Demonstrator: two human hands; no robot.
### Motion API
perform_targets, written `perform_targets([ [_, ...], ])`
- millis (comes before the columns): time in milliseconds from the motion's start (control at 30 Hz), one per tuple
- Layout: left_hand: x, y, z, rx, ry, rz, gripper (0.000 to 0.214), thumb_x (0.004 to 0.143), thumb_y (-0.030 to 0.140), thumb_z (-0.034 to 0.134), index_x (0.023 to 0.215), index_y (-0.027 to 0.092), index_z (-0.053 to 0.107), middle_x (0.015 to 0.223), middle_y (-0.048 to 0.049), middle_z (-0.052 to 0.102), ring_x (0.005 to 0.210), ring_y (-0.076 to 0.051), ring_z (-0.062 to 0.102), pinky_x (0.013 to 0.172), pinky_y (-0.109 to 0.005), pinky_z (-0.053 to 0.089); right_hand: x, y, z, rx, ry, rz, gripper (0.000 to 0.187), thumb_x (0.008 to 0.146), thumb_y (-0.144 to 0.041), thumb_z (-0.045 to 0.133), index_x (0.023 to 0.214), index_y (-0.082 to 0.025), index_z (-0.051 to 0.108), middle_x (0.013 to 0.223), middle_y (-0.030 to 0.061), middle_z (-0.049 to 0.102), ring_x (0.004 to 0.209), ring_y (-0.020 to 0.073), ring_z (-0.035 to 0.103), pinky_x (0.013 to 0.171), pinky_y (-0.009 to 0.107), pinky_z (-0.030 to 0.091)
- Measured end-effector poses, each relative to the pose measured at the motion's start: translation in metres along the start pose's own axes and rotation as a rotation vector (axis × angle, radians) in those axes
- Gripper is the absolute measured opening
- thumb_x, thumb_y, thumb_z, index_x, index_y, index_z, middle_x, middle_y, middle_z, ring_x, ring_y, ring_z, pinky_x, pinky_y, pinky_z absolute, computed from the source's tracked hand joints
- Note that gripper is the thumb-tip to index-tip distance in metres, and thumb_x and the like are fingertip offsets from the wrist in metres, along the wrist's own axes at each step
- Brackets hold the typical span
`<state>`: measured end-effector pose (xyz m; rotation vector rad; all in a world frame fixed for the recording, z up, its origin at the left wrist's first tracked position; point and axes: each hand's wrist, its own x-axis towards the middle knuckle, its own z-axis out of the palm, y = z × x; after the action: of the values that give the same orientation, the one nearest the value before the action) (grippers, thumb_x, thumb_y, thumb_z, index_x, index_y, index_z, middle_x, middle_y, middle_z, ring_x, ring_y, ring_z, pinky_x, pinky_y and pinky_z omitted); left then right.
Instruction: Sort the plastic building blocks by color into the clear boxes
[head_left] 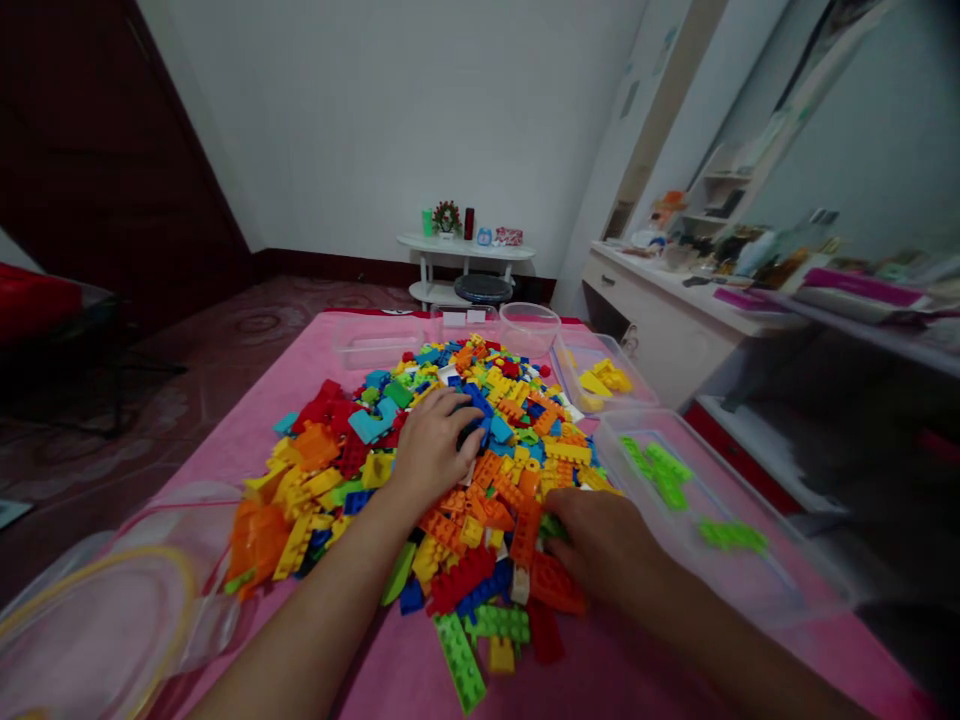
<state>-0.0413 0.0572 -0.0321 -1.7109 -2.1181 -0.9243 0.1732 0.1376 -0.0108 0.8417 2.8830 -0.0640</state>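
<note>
- Forearms [319, 620] closest: both bare, reaching in over the near edge of the pink-covered table [247, 420].
- Brick pile [487, 470]: heaped across the middle of the table, under the left hand [435, 440] and against the right hand [600, 525]; it runs past both toward the far edge.
- Near end of pile: long light-green brick [460, 662] lying aslant, two rows of round studs showing.
- Materials: hard plastic, mostly oblong studded blocks, some curved pieces; red, orange, yellow, green, blue mixed.
- Right edge of table: large clear box [720, 490], shallow, see-through walls, light-green bricks [660, 472] inside. Just beyond it, smaller clear box [636, 398] holding yellow bricks [607, 377].
- Near left corner: clear container with a round yellow rim [166, 552].
- Left hand pose: arm extended farther, back of hand up, fingers curled over a dark blue brick [480, 410]. Gripped or merely covered, I cannot tell.
- Right hand pose: forearm slants in from near right corner, fingers pointing leftward into the pile's right flank. Fingertips partly hidden by bricks; from here I cannot tell whether they grip.
</note>
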Motion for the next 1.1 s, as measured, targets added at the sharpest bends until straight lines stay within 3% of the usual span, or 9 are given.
perform_targets([
  [200,0.004,0.004,-0.006,-0.141,-0.028,-0.017,0.021,0.083,0.022,0.055,0.097,0.02,0.07,0.11,-0.0081,0.065,0.106,-0.022,0.057,0.095,-0.038,0.046,0.038,-0.014,-0.036,0.184,0.33,0.097,0.011,0.074,-0.032,0.056,0.076,-0.021,0.056,0.068,0.0028,0.063,0.061,0.0181,0.058,0.052,0.026,0.027],
  [300,0.011,0.005,-0.026,-0.219,-0.016,-0.057,0.021,0.082,0.018,0.054,0.096,0.02,0.069,0.102,-0.0062,0.069,0.098,-0.02,0.062,0.09,-0.034,0.049,0.069,-0.022,-0.056,0.502,0.475,-0.002,0.013,0.07,-0.032,0.06,0.074,-0.02,0.055,0.062,-0.0009,0.057,0.056,0.014,0.052,0.051,0.024,0.031],
  [400,0.016,-0.009,-0.048,-0.215,0.073,-0.209,0.024,0.082,0.021,0.054,0.101,0.019,0.068,0.104,-0.0058,0.07,0.099,-0.02,0.063,0.091,-0.035,0.048,0.092,-0.031,-0.07,0.879,0.586,-0.061,0.02,0.069,-0.037,0.063,0.074,-0.019,0.054,0.061,-0.0019,0.054,0.055,0.0125,0.05,0.051,0.024,0.036],
  [467,0.019,-0.028,-0.057,-0.211,0.107,-0.347,0.031,0.084,0.023,0.051,0.112,0.018,0.064,0.111,-0.0067,0.069,0.102,-0.019,0.063,0.091,-0.032,0.049,0.1,-0.037,-0.076,1.149,0.573,-0.059,0.025,0.067,-0.04,0.066,0.075,-0.019,0.054,0.063,-0.0018,0.055,0.055,0.0124,0.051,0.048,0.023,0.038],
  [567,0.028,-0.063,-0.058,-0.106,0.045,-0.52,0.038,0.085,0.019,0.043,0.12,0.014,0.059,0.119,-0.0099,0.066,0.107,-0.019,0.062,0.092,-0.031,0.048,0.103,-0.043,-0.077,1.471,0.503,-0.054,0.03,0.065,-0.041,0.069,0.08,-0.018,0.055,0.07,-0.0009,0.06,0.058,0.0128,0.056,0.046,0.021,0.041],
  [733,0.058,-0.102,-0.041,0.0,-0.139,-0.612,0.03,0.075,0.018,0.058,0.103,0.015,0.069,0.104,-0.0133,0.071,0.097,-0.026,0.066,0.085,-0.038,0.05,0.104,-0.041,-0.066,1.631,0.448,-0.029,0.038,0.061,-0.04,0.076,0.085,-0.016,0.058,0.071,-0.0014,0.062,0.055,0.0108,0.058,0.045,0.019,0.041],
  [867,0.08,-0.109,-0.031,0.028,-0.355,-0.6,0.034,0.061,0.02,0.072,0.095,0.02,0.072,0.095,-0.0105,0.073,0.087,-0.026,0.067,0.075,-0.035,0.052,0.105,-0.034,-0.059,1.659,0.435,-0.028,0.037,0.063,-0.04,0.076,0.086,-0.016,0.059,0.07,-0.0028,0.061,0.052,0.0084,0.056,0.043,0.017,0.041],
  [967,0.087,-0.107,-0.026,0.024,-0.487,-0.529,0.047,0.055,0.016,0.075,0.1,0.026,0.071,0.097,-0.0061,0.073,0.086,-0.024,0.067,0.075,-0.032,0.051,0.104,-0.029,-0.059,1.657,0.461,-0.044,0.036,0.065,-0.04,0.075,0.087,-0.016,0.059,0.07,-0.0025,0.061,0.053,0.0085,0.057,0.044,0.017,0.041],
  [1100,0.085,-0.099,-0.02,0.045,-0.533,-0.456,0.058,0.053,0.015,0.075,0.109,0.029,0.068,0.106,-0.0053,0.07,0.098,-0.026,0.064,0.084,-0.033,0.047,0.105,-0.026,-0.06,1.646,0.483,-0.075,0.036,0.068,-0.042,0.073,0.088,-0.016,0.06,0.072,-0.0016,0.062,0.056,0.0089,0.058,0.045,0.017,0.043],
])
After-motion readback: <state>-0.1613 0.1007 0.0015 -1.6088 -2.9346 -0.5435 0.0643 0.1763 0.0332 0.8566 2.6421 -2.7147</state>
